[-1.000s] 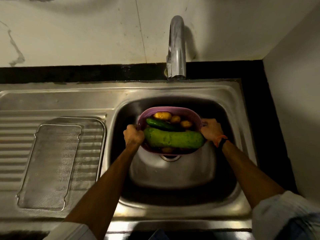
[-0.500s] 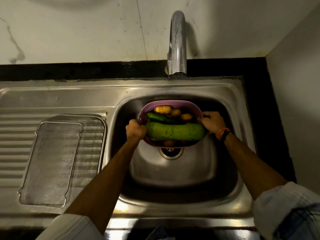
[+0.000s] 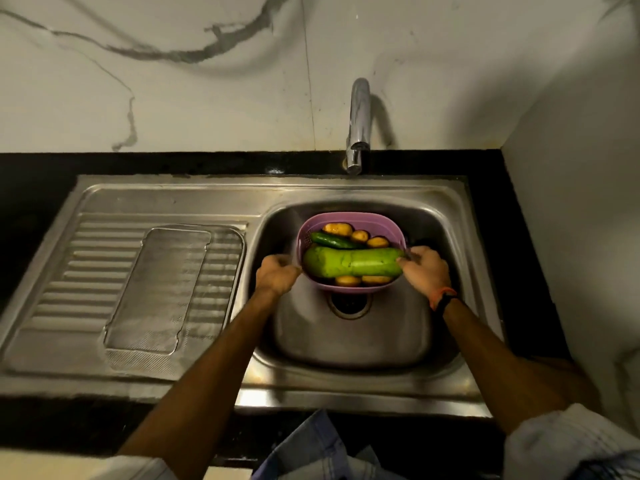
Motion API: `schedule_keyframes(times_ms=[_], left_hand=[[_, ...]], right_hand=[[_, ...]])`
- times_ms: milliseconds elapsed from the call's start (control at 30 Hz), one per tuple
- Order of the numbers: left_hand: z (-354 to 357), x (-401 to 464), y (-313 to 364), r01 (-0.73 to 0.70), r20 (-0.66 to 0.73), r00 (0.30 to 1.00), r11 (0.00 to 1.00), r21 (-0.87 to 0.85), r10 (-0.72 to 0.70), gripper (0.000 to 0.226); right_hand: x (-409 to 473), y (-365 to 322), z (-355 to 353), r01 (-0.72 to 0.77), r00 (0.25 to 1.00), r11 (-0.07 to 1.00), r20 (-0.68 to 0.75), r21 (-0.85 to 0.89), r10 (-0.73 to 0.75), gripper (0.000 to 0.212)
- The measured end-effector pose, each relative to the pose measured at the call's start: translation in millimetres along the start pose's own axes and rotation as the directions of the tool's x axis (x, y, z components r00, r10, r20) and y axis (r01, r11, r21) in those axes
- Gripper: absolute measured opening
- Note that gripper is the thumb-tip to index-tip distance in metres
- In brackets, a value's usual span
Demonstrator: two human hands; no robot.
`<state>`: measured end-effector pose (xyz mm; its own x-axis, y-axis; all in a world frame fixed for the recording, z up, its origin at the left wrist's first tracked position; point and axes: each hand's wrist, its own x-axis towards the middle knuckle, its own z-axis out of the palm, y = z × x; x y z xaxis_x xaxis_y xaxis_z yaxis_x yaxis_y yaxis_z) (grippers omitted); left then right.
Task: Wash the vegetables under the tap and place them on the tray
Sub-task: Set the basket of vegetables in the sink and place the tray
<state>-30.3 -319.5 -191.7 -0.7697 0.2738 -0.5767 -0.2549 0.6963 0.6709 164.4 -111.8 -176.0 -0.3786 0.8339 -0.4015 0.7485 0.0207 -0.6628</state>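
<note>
a: purple plastic colander point(image 3: 349, 221), position?
b: it sits inside the stainless steel sink basin point(image 3: 349, 341), toward the far wall of the basin, directly above the drain point(image 3: 349, 303), which shows just beyond its near rim. whether its base touches the basin floor cannot be determined.

a: contents?
b: one large pale green bottle gourd point(image 3: 351, 266) lies crosswise on top, spanning the colander from left rim to right rim. one dark green cucumber point(image 3: 334, 240) lies just behind it, at a slant. small yellow-brown potatoes point(image 3: 337, 229) are grouped behind the cucumber, and two more show at the near rim, below the gourd.

a: left hand point(image 3: 275, 277)?
b: fingers curled into a closed fist at the left rim of the colander, gripping it.

a: right hand point(image 3: 424, 270)?
b: fingers curled over the right rim, where the end of the gourd meets it. whether they also pinch the gourd cannot be determined. an orange and black band point(image 3: 445, 299) is on that wrist.

a: tap point(image 3: 358, 126)?
b: chrome spout, mounted on the black counter point(image 3: 207, 164) behind the sink, in line with the colander. no water stream is visible.

a: tray point(image 3: 173, 292)?
b: clear tray, on the ribbed drainboard point(image 3: 69, 271) left of the basin, well apart from the colander. none of the vegetables is on it.
</note>
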Motion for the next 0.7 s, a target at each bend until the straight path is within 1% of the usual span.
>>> schedule_keyframes(times_ms=[33, 67, 133, 200, 300, 400, 500, 600, 700], left_hand=[[-7.6, -7.7, -2.3, -0.016, -0.007, 1.000, 0.999, -0.034, 0.016, 0.068], [-14.3, -16.3, -1.3, -0.036, -0.009, 0.999, 0.998, -0.059, 0.036, 0.070], [-33.9, -48.7, 11.9, -0.071, -0.003, 0.997, 0.994, -0.086, 0.071, 0.061], [-52.2, -64.4, 14.7, -0.088, -0.027, 0.996, 0.991, -0.099, 0.086, 0.050], [-81.9, -67.1, 6.7, -0.125, -0.089, 0.989, 0.985, -0.115, 0.115, 0.039], [-116.9, -66.5, -1.6, -0.174, -0.114, 0.981, 0.973, -0.153, 0.157, 0.021], [-154.2, -65.9, -6.9, -0.233, -0.152, 0.966, 0.960, -0.157, 0.210, 0.021], [-195.3, -51.5, -23.0, -0.265, -0.174, 0.955, 0.954, -0.140, 0.240, 0.024], [-238.0, -31.6, -46.1, -0.279, -0.209, 0.944, 0.955, -0.097, 0.254, 0.020]], right_hand=[[-11.6, -3.1, 0.6, 0.051, 0.998, 0.999, -0.039, -0.014, -0.052, 0.036], [-22.7, -6.8, 1.4, 0.106, 0.991, 0.994, -0.078, -0.033, -0.108, 0.038], [-42.2, -17.1, 6.9, 0.199, 0.972, 0.979, -0.118, -0.035, -0.202, 0.040], [-62.3, -29.7, 18.0, 0.253, 0.965, 0.968, -0.071, -0.006, -0.252, 0.037], [-83.2, -47.6, 44.5, 0.232, 0.972, 0.970, 0.024, 0.066, -0.234, 0.031], [-103.3, -66.8, 75.1, 0.238, 0.967, 0.963, 0.061, 0.130, -0.248, 0.030], [-123.4, -89.5, 104.6, 0.256, 0.957, 0.955, 0.099, 0.153, -0.273, 0.029], [-138.5, -109.0, 138.2, 0.278, 0.951, 0.950, 0.096, 0.146, -0.293, 0.025], [-158.5, -130.1, 172.1, 0.246, 0.958, 0.957, 0.113, 0.156, -0.265, 0.022]])
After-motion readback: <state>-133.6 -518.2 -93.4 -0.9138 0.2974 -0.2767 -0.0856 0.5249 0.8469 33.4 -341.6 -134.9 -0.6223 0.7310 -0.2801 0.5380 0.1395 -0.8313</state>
